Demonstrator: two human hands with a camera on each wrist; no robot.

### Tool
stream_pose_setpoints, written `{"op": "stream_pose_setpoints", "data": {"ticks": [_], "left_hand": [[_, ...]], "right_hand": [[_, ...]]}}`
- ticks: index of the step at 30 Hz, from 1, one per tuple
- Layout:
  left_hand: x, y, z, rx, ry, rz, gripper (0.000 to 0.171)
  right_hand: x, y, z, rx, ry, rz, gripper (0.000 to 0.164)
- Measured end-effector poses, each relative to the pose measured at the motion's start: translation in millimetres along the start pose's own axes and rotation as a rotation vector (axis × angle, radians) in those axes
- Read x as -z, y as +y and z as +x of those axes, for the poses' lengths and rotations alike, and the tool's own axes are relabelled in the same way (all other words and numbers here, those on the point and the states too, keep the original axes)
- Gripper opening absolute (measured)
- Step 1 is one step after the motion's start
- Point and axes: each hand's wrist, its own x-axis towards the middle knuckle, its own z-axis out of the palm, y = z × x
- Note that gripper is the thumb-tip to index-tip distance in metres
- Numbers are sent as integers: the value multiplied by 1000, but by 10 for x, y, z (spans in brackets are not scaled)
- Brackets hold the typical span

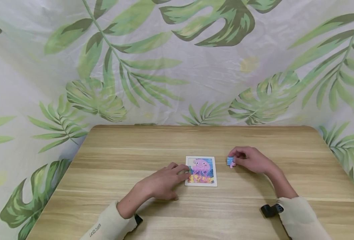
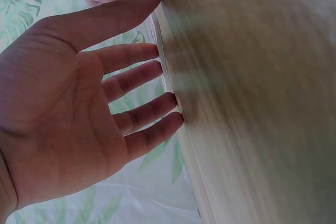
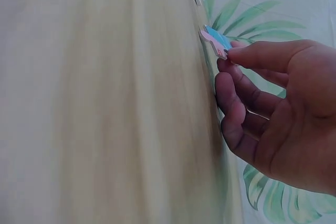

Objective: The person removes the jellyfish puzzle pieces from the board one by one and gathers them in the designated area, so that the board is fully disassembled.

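A jellyfish jigsaw puzzle (image 1: 201,170) in a white square frame lies flat on the wooden table, with a pale patch showing at its upper left. My left hand (image 1: 168,181) is at the puzzle's left edge, fingertips over the frame and thumb spread toward me. In the left wrist view, the fingers of that hand (image 2: 84,93) are extended and apart, holding nothing. To the right of the puzzle, my right hand (image 1: 252,160) pinches a blue and pink puzzle piece (image 1: 231,161) between thumb and fingers. The right wrist view shows this piece (image 3: 216,40) tilted at the fingertips.
The wood-grain table (image 1: 128,143) reaches back to a hanging cloth (image 1: 152,83) printed with green leaves. Dark wrist devices sit at both cuffs, the right one (image 1: 271,210) more fully visible.
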Motion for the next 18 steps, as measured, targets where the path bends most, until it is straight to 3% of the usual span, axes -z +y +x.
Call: {"op": "stream_pose_setpoints", "data": {"ticks": [18], "left_hand": [[15, 5, 18, 4, -2, -7, 75]], "right_hand": [[-28, -52, 182, -42, -17, -41, 12]]}}
